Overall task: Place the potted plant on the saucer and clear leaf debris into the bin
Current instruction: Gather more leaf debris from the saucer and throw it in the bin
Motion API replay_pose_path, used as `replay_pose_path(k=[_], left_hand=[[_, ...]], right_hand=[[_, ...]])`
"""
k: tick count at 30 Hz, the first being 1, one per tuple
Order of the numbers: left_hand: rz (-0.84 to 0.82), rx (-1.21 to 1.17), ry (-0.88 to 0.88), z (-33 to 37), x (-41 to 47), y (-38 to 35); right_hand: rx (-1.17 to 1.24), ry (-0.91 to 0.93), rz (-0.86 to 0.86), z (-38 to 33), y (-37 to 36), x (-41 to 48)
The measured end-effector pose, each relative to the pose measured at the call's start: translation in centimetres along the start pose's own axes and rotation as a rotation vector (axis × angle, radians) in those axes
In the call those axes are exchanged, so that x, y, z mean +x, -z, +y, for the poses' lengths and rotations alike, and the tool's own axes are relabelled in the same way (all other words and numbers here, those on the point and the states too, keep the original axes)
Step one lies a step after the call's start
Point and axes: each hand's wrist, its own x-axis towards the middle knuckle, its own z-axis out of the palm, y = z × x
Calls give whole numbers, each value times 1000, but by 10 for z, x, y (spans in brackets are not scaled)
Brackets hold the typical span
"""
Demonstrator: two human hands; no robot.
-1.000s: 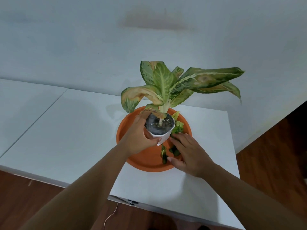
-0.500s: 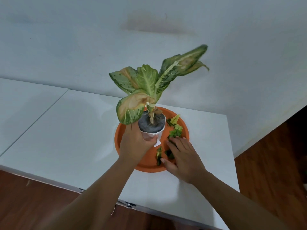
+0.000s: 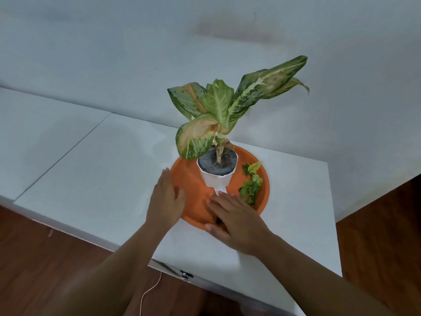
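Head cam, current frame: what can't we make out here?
- Bin: not in the head view, so its place is unknown.
- Debris under the right hand: palm covers the near part of the saucer; only a dark bit shows.
- Label on the white pot: too small to read.
- Left hand contact with the saucer rim: unclear.

No readable text in your view

You can see a small white tag [image 3: 221, 191] hanging from the white pot [image 3: 216, 179] on the orange saucer [image 3: 193, 190], near the tabletop's front edge, but any print on it is too small and blurred for you to read.
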Motion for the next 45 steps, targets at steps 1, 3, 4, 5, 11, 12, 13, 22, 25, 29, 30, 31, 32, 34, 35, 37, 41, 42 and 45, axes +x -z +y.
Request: replay_pose_path(k=[1,3,4,5,11,12,13,22,25,29,30,31,32,34,35,37,41,42,45], left_hand=[[-12,-2,5,-5,0,-2],[-12,31,9,-9,3,-3],[-15,55,-2,-11,7,-3],[-25,76,-23,-12,11,-1],[-144,196,-78,-10,53,9],[-161,211,-78,-9,60,11],[-174,212,-86,-7,65,12],[-108,-11,-74,-11,29,8],[-38,8,-107,-18,28,2],[-2,58,-122,-24,34,-4],[-3,69,-123,-24,35,-4],[-5,73,-122,-24,36,-5],[-10,70,-117,-23,36,-4],[-17,43,-99,-20,37,-3],[-15,13,-87,-17,37,-1],[56,-35,-138,-9,33,6],[-4,42,-457,14,11,15],[-146,49,-474,21,7,15],[-509,185,-415,36,7,9]], right_hand=[[-15,52,-59,-4,0,5],[-34,113,-152,-8,-2,10],[-39,125,-183,-8,-3,11],[-39,133,-200,-7,-2,9],[-52,110,-231,15,14,-11],[-42,91,-241,18,16,-14],[-19,66,-243,20,19,-15],[-167,-381,-87,65,32,27],[-238,-404,-166,59,30,30],[-63,-453,-177,30,28,16],[-28,-444,-178,23,26,13],[15,-424,-186,17,25,11],[81,-401,-197,13,24,10],[256,-363,-187,9,25,12],[332,-365,-153,10,29,14],[377,-405,-59,18,37,17],[269,-456,-184,42,50,21],[266,-450,-251,44,50,22],[232,-430,-335,42,43,29]])
